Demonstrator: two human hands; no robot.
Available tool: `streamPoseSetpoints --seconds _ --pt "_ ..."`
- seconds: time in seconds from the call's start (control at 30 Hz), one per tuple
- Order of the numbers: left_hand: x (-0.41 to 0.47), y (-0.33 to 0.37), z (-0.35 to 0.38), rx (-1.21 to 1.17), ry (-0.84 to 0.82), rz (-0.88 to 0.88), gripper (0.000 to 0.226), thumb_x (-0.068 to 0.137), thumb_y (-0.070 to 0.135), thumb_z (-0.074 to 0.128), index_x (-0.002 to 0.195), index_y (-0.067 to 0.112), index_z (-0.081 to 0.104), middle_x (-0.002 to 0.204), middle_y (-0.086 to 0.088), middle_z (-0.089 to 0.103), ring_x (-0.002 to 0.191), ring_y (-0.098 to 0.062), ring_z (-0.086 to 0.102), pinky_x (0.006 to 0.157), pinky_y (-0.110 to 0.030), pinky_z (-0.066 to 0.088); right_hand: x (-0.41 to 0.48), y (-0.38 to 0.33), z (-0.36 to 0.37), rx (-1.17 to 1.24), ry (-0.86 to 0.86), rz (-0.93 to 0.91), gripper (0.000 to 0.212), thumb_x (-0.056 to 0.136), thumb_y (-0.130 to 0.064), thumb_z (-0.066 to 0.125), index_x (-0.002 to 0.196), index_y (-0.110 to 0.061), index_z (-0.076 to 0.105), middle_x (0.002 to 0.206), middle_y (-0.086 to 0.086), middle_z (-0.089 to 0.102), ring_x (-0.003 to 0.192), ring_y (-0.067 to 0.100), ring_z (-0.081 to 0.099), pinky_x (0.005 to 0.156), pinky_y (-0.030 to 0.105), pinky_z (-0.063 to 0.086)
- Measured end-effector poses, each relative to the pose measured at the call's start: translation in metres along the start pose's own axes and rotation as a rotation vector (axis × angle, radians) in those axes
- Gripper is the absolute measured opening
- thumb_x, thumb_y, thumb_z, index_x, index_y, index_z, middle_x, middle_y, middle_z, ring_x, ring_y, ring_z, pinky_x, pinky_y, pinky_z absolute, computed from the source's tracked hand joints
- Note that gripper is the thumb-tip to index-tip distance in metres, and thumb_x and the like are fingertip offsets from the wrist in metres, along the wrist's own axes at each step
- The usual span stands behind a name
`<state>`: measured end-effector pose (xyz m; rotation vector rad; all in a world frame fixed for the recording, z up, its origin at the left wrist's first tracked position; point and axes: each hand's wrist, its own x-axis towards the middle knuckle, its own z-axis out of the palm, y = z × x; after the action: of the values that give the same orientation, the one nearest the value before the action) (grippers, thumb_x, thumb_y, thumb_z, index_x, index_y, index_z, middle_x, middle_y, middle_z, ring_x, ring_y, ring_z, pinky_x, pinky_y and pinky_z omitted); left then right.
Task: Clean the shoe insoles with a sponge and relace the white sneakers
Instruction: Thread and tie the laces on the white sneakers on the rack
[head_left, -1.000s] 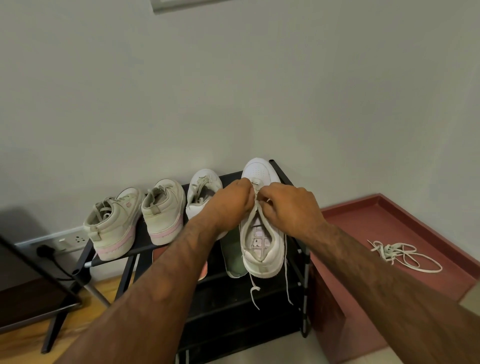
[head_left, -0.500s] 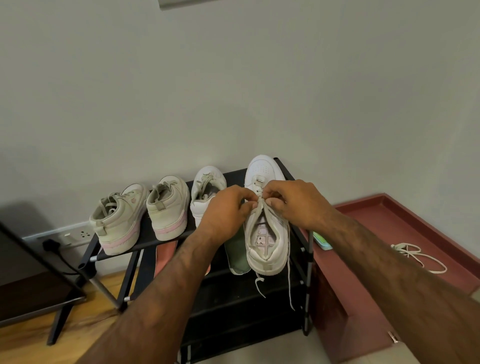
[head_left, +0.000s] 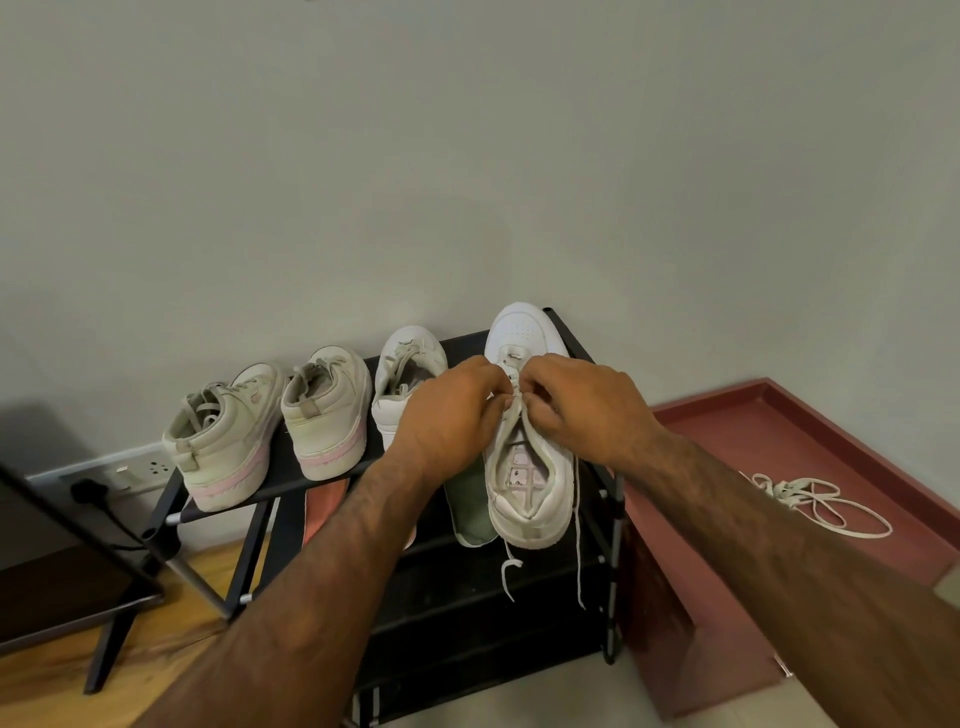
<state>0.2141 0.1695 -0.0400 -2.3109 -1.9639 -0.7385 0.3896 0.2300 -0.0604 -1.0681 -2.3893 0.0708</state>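
Right of the black shoe rack (head_left: 467, 345), red rimmed tray (head_left: 753, 436) holding one loose lace (head_left: 821, 501). On the rack's top, right end: white sneaker (head_left: 524, 332), long axis front to back, toe toward the wall, heel overhanging the rack's front. Over its eyelets, left hand (head_left: 452, 415) and right hand (head_left: 587, 410), fingers curled, both pinching the threaded lace (head_left: 578, 545)

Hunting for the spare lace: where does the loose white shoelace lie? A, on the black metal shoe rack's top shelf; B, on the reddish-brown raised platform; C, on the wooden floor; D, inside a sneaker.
B: the loose white shoelace lies tangled on the reddish-brown raised platform, right of the black metal shoe rack.
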Motion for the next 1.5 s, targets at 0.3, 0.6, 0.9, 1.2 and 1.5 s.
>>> streamPoseSetpoints --seconds 0.3,0.6,0.9,1.2,1.5 --pt "0.004 0.004 0.000 -0.012 0.006 -0.019 0.008 0.097 0.032 0.061 0.096 0.025 0.065 0.082 0.013 0.055 0.069 -0.006 0.052 0.069 -0.031 0.047 0.000 0.002 -0.002 0.242 0.005 0.216 0.014 0.101 -0.034 0.040 0.101 -0.021 0.041 0.076 -0.007 0.054 0.062 0.011 0.049 0.054 0.028 0.031" --pt "0.004 0.005 -0.006 0.087 -0.078 0.042 0.025 0.103 0.037 0.056 0.124 0.032 0.068 0.113 0.009 0.065 0.097 -0.014 0.062 0.081 -0.037 0.052 -0.001 0.012 -0.010 0.582 -0.052 0.285 0.010 0.102 -0.025 0.049 0.098 -0.028 0.058 0.083 -0.019 0.075 0.079 -0.001 0.067 0.078 0.033 0.052" --pt "0.008 0.012 -0.008 0.034 0.032 -0.015 0.016 0.102 0.031 0.050 0.102 0.016 0.052 0.076 0.000 0.063 0.065 -0.021 0.058 0.063 -0.041 0.048 -0.005 0.012 -0.011 0.519 -0.144 0.216 0.027 0.099 -0.024 0.063 0.123 -0.037 0.064 0.098 -0.015 0.071 0.093 0.007 0.067 0.087 0.033 0.054" --pt "0.009 0.002 -0.015 -0.282 -0.108 -0.183 0.024 0.103 0.012 0.047 0.119 0.018 0.064 0.091 0.005 0.070 0.072 -0.022 0.072 0.063 -0.039 0.063 0.005 0.011 -0.004 0.393 -0.050 0.258 0.022 0.098 -0.024 0.067 0.117 -0.031 0.074 0.108 -0.010 0.075 0.097 0.010 0.068 0.092 0.032 0.053" --pt "0.025 0.009 -0.011 0.056 -0.110 -0.044 0.016 0.098 0.012 0.059 0.102 0.017 0.074 0.105 -0.003 0.069 0.092 -0.023 0.065 0.085 -0.044 0.056 0.007 0.006 0.000 0.256 0.038 0.239 0.014 0.095 -0.027 0.070 0.103 -0.032 0.081 0.108 -0.013 0.075 0.096 0.010 0.068 0.085 0.027 0.052"
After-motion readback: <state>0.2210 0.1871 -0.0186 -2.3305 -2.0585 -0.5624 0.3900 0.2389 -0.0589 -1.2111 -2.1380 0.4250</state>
